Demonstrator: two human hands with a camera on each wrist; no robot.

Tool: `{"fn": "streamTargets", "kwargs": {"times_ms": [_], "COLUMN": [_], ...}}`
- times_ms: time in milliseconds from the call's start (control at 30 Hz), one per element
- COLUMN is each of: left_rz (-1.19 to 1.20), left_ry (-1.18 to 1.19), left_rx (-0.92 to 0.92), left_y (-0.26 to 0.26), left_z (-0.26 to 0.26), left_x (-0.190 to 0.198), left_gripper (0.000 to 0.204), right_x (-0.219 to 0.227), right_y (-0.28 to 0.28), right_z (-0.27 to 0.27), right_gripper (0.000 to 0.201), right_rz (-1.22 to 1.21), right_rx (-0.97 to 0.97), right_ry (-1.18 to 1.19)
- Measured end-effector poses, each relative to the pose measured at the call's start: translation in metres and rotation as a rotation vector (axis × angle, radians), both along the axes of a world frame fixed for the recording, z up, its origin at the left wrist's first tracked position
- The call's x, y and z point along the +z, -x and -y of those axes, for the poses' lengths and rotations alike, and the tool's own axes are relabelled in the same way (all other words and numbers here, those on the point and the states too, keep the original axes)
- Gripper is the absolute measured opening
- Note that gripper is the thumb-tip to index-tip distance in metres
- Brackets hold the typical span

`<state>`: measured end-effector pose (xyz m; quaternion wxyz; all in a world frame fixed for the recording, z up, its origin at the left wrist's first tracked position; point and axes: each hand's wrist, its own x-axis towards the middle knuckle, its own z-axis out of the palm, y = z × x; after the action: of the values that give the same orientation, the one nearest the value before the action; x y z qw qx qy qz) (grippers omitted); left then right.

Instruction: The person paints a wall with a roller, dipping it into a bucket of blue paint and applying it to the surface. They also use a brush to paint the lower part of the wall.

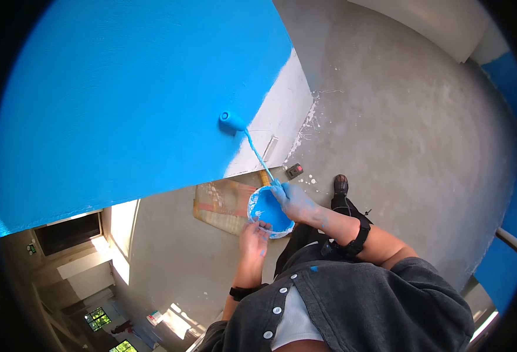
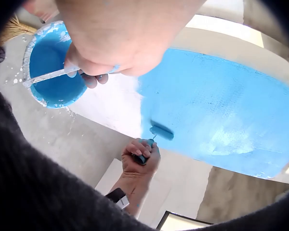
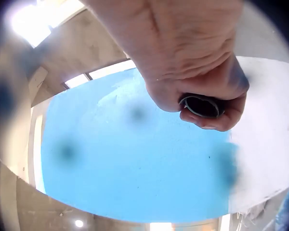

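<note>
The right hand (image 1: 293,201) is closed around the handle end of a paint roller (image 1: 233,121), with the fingers wrapped fully; in the right wrist view the round butt of the handle shows between the curled fingers (image 3: 216,108). The small roller head lies against the wall (image 1: 123,100), at the edge where the blue paint meets the white part still bare, on the far right of the painted area. The left hand (image 1: 254,234) holds a small paint bucket (image 1: 268,211) by its rim, fingers curled over the near edge; the bucket is just below the right hand and blue paint coats its inside. I judge the roller to be light, with a thin stiff rod that can flex a little under pressure, so it is best held at the thick grip, as now. The wet handle may be slippery, because paint covers the right hand. The bucket seems light but liable to spill, so it needs a level hold. A brown board (image 1: 223,205) lies on the concrete floor (image 1: 399,129) under the bucket.
</note>
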<state>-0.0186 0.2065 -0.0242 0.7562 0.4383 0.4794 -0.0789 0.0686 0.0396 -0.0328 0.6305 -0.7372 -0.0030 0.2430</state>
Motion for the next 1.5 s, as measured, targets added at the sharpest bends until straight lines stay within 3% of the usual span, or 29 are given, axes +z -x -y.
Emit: {"fn": "streamTargets", "kwargs": {"times_ms": [100,167,233,333,367,467,567,633,700,733,800,833,867,933,1033,1100,1167,1200,1233,1267,1367,1500], "left_rz": [0.007,0.023,0.025,0.017,0.006,0.019,0.023,0.047,0.055,0.045,0.041,0.048,0.050,0.063,0.094,0.137,0.146,0.153,0.149,0.145,0.126,0.155], "left_ry": [0.009,0.014,-0.001,-0.017,-0.016,0.008,0.016,0.024,0.031,0.028,0.032,0.027,0.024,0.028,0.035,0.031,0.022,0.026,0.025,0.025,0.061,0.089], "left_rx": [-0.005,-0.032,-0.025,-0.015,-0.008,0.004,-0.006,0.014,0.025,0.018,0.012,0.022,0.031,0.035,0.006,-0.017,-0.022,-0.023,-0.017,-0.013,0.053,-0.009], "left_y": [0.003,0.006,0.009,0.011,0.010,0.006,0.002,0.005,0.007,0.007,0.008,0.008,0.008,0.005,0.002,0.008,0.012,0.014,0.016,0.015,0.011,0.008], "left_z": [0.000,-0.001,-0.002,-0.003,-0.003,-0.003,-0.003,-0.003,-0.005,-0.005,-0.003,-0.004,-0.005,-0.007,-0.007,-0.006,-0.006,-0.009,-0.012,-0.015,-0.022,-0.022], "left_x": [-0.005,-0.005,-0.005,-0.005,-0.006,-0.006,-0.006,-0.009,-0.010,-0.008,-0.009,-0.012,-0.013,-0.011,-0.008,-0.018,-0.019,-0.022,-0.028,-0.033,-0.046,-0.033], "left_gripper": [0.016,0.016,0.016,0.016,0.016,0.016,0.017,0.017,0.017,0.014,0.012,0.014,0.015,0.015,0.014,0.013,0.012,0.012,0.012,0.012,0.012,0.011], "right_x": [-0.004,0.000,0.029,0.036,0.015,-0.006,-0.010,0.000,0.031,0.033,0.043,0.007,0.032,0.030,0.025,0.017,0.073,0.079,0.045,0.056,0.062,0.088], "right_y": [-0.031,-0.086,-0.131,-0.117,-0.094,-0.023,-0.049,-0.103,-0.138,-0.140,-0.107,-0.082,-0.049,-0.002,-0.037,-0.089,-0.110,-0.107,-0.101,-0.070,-0.002,-0.056], "right_z": [0.021,0.040,0.057,0.050,0.035,0.010,0.027,0.045,0.060,0.058,0.041,0.021,0.018,0.005,0.026,0.049,0.064,0.060,0.046,0.031,0.011,0.046], "right_gripper": [0.051,0.051,0.050,0.050,0.048,0.044,0.045,0.046,0.046,0.045,0.045,0.045,0.044,0.043,0.044,0.045,0.046,0.045,0.035,0.036,0.039,0.040], "right_rz": [0.063,0.058,-0.250,-0.194,0.114,0.158,0.163,0.161,-0.057,-0.037,-0.048,0.123,0.141,0.143,0.185,0.250,-0.006,-0.008,0.233,0.453,0.382,0.343], "right_rx": [-0.138,-0.272,-0.345,-0.312,-0.303,-0.122,-0.230,-0.340,-0.365,-0.379,-0.356,-0.338,-0.266,-0.165,-0.286,-0.377,-0.382,-0.381,-0.396,-0.424,-0.268,-0.385], "right_ry": [0.059,0.113,-0.039,-0.043,0.093,0.172,0.102,0.165,-0.144,-0.236,-0.135,-0.009,-0.025,0.023,0.023,0.055,-0.147,-0.161,-0.096,0.136,0.085,0.087]}}
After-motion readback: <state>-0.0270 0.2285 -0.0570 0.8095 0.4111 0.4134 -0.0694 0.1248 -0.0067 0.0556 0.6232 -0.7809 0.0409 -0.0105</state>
